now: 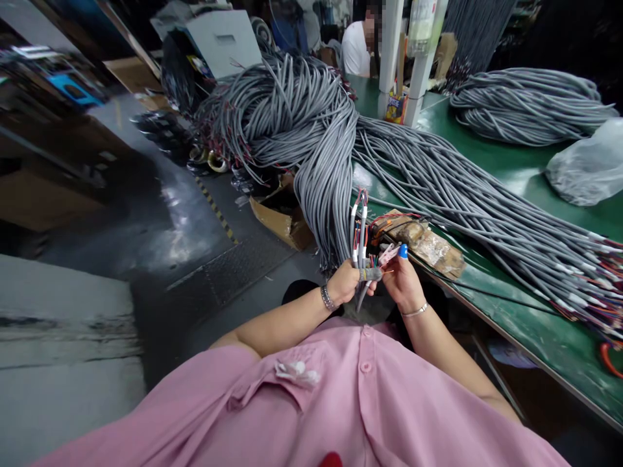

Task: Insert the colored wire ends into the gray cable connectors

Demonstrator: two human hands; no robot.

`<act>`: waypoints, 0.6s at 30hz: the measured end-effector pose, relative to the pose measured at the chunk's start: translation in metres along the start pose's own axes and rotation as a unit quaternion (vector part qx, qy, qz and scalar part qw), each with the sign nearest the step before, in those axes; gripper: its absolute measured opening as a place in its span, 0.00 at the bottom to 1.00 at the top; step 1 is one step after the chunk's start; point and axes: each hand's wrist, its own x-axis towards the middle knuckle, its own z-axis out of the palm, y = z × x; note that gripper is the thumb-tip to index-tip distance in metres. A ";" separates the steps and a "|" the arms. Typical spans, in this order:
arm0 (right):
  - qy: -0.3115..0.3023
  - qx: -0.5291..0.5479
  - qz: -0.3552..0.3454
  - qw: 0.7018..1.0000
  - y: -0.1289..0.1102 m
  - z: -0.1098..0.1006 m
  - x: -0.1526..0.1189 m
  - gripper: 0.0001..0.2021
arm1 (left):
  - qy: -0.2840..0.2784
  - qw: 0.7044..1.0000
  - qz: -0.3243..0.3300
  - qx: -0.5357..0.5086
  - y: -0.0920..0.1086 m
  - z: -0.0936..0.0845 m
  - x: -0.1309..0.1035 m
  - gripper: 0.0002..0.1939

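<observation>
Grip: the left hand (343,283) is closed around a few grey cables (362,257), white-banded, in front of the pink shirt (335,389). The right hand (405,287), one digit blue-tipped, is curled beside their coloured wires (373,260) near a pink item (389,253) — from my end I cannot tell whether its fingers are pinched together. Writing: yellow packet (395,109) carries dark lettering, illegible to me. Surface: green table (511,162) bearing long cable bundles (438,165) and a taped wooden block (450,261). Room: grey floor (170,194); a white-shirted person (357,48) beyond — face masked.
</observation>
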 end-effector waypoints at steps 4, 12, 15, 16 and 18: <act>-0.025 0.000 0.040 0.999 -0.005 -0.004 -0.003 0.25 | 0.004 1.000 0.001 0.002 0.001 -0.001 -0.008 0.18; -0.022 -0.023 0.032 0.999 -0.014 0.000 -0.010 0.17 | 0.055 0.998 0.018 -0.003 -0.002 0.000 -0.017 0.18; -0.015 -0.047 0.003 0.999 -0.013 0.001 -0.010 0.16 | 0.082 0.996 0.018 -0.013 -0.002 0.003 -0.012 0.19; -0.013 -0.054 -0.004 0.998 -0.012 0.001 -0.010 0.17 | 0.086 0.996 0.021 -0.017 -0.002 0.003 -0.011 0.19; -0.003 -0.075 -0.029 0.997 -0.009 -0.001 -0.008 0.19 | 0.088 0.995 0.030 -0.024 -0.002 0.005 -0.008 0.19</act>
